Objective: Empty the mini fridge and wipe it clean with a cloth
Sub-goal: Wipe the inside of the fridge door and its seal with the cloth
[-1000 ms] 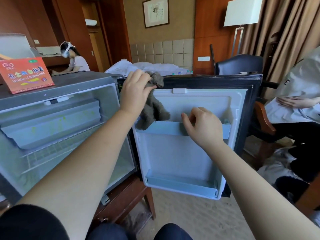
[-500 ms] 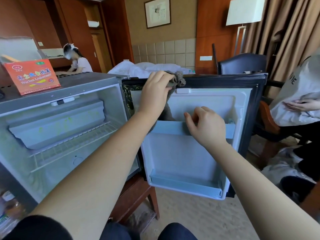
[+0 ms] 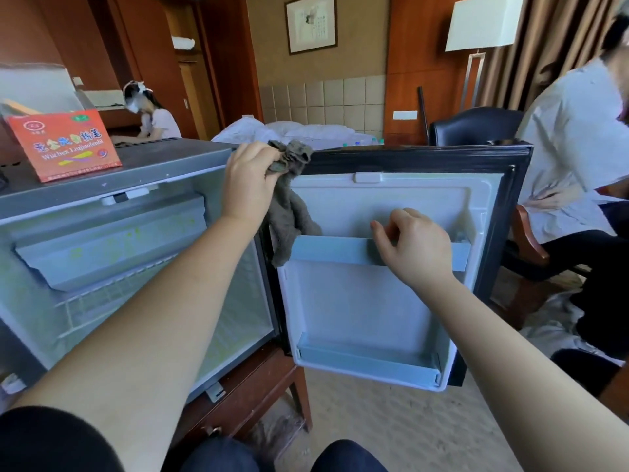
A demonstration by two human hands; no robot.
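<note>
A grey cloth was bunched in the closed left grip at the top hinge corner of the open door, its tail hung down the liner. The upper door shelf was held by the right grip, curled over its rail. A red box was set atop the fridge.

Bright soft daylight, wide-angle edge warping

Empty open fridge, grey cloth atop door
</note>
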